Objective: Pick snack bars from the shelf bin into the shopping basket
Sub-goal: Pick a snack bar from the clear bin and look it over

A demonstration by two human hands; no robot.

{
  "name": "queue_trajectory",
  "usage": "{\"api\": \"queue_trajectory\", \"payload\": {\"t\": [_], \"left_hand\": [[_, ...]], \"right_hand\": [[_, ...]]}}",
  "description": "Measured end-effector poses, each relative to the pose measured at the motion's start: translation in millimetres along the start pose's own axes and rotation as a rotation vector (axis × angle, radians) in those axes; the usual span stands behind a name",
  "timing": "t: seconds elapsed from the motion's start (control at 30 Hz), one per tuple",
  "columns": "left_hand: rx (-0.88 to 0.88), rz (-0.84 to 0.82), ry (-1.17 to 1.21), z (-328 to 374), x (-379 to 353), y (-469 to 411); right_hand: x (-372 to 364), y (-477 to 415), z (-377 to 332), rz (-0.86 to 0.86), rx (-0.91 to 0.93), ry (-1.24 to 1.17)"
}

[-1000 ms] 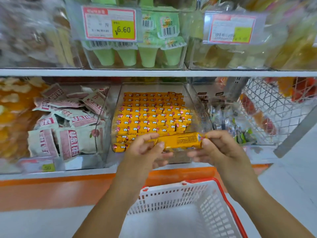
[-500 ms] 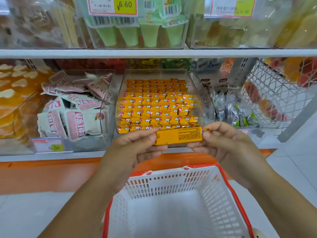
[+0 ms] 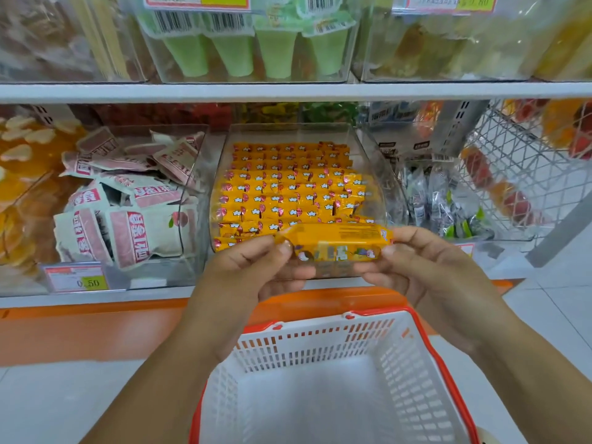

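Just in front of the clear shelf bin and above the white shopping basket with its red rim, one orange snack bar is held level between both hands. The left grip pinches its left end with thumb and curled fingers, and the right grip pinches the right end the same way. Rows of matching orange bars fill the bin behind. Pink-and-white packets lie in the next bin to the left
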State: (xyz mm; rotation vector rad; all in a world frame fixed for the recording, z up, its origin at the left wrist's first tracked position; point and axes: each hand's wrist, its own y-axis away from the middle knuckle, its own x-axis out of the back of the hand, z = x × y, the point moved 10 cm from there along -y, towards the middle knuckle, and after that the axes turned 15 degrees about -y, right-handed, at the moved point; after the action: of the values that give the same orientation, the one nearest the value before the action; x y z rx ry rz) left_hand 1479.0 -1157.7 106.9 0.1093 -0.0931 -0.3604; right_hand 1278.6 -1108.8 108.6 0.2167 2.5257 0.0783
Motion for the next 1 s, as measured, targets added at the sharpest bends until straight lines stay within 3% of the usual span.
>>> {"api": "queue_trajectory", "payload": {"t": [0.13,0.33,0.5,0.67,0.8,1.0], "left_hand": [[0.008,0.095,-0.03,-1.2,5.1,-2.8],[-0.025,0.225,0.017,2.3,6.8,1.5],[-0.098,0.212,-0.115,14.3,2.7,7.2],[-0.125,0.156,-0.178,18.7,4.4,4.4],[-0.109,0.068,-0.172,14.3,5.1,1.0],[-0.071,0.077,-0.13,12.5,7.5,-1.0]], "right_hand": [[3.6,0.8,-4.0,0.037,0.075,0.182],[-4.8,8.0,-5.6,0.066,0.152,0.166],[-7.3,13.6,-16.4,0.091,0.236,0.215],[1.6,9.8,-13.7,0.073,0.184,0.254],[0.3,6.6,-6.0,-0.019,0.115,0.22],[3.9,3.2,-7.2,0.022,0.111,0.087]]}}
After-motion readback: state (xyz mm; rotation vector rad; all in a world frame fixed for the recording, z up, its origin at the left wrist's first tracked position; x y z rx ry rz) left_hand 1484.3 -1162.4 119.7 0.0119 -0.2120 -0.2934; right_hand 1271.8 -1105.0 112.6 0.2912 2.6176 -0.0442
